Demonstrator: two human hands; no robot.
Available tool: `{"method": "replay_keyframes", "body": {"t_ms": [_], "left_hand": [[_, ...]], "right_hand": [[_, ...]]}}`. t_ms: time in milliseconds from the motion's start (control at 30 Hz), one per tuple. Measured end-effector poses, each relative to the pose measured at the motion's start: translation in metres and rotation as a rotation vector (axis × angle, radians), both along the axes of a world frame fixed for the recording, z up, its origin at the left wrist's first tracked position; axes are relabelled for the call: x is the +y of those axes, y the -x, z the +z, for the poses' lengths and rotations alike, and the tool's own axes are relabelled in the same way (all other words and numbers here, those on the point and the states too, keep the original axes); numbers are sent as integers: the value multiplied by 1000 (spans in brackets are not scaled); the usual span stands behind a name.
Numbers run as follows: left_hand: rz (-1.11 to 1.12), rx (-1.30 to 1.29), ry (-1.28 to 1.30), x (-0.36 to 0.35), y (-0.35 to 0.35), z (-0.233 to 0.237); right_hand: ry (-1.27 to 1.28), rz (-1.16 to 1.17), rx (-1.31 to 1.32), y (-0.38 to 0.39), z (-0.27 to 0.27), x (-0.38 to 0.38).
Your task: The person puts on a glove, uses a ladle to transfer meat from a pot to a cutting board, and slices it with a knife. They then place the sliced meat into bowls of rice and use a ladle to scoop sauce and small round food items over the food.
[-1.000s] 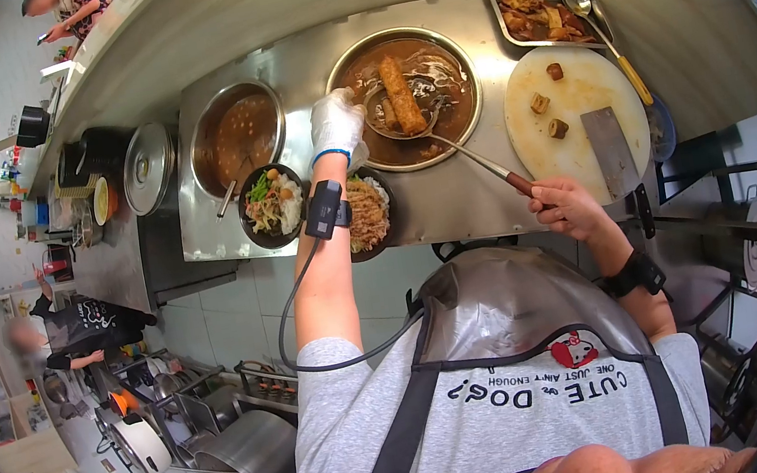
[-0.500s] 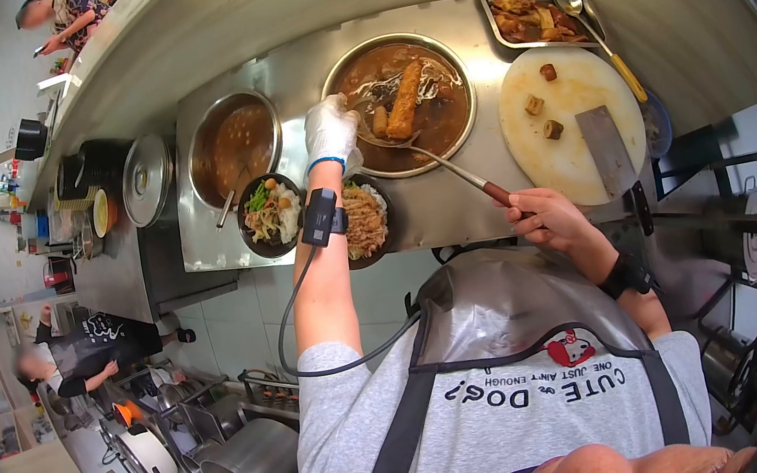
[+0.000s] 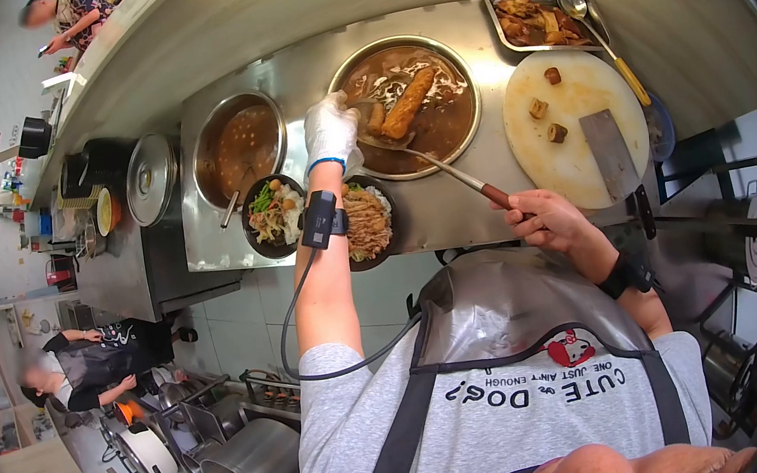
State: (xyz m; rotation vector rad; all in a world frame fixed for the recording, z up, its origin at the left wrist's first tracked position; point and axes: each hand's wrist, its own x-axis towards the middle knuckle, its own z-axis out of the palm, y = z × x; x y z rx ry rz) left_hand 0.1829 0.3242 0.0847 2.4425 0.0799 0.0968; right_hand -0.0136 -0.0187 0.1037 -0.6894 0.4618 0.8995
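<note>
- The ladle (image 3: pixel 460 177) is gripped by its handle in the right hand (image 3: pixel 545 219); its bowl, under a browned roll (image 3: pixel 408 104), is held inside the pot (image 3: pixel 476 105), toward the counter's (image 3: pixel 425 220) far edge.
- The gloved left hand (image 3: pixel 330 133) is curled over the pot's left rim; any grip cannot be told.

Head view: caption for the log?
Right hand holds a ladle of browned food; gloved left hand over the sauce pan's rim.

Your view: bright indoor light, strongest glare at upper corners; your steel counter (image 3: pixel 488 71) shows pale sheen. Fisheye bends outer edges, black at rim; far person's head (image 3: pixel 34 367) blurred.
</note>
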Motion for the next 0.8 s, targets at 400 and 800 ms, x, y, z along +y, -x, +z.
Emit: {"method": "replay_keyframes", "body": {"t_ms": [400, 800], "left_hand": [[-280, -79, -374, -15, -17, -3], [-423, 283, -899, -63, -38, -30]], "right_hand": [[91, 43, -19, 5, 6, -7], [139, 30, -36, 19, 8, -14]]}}
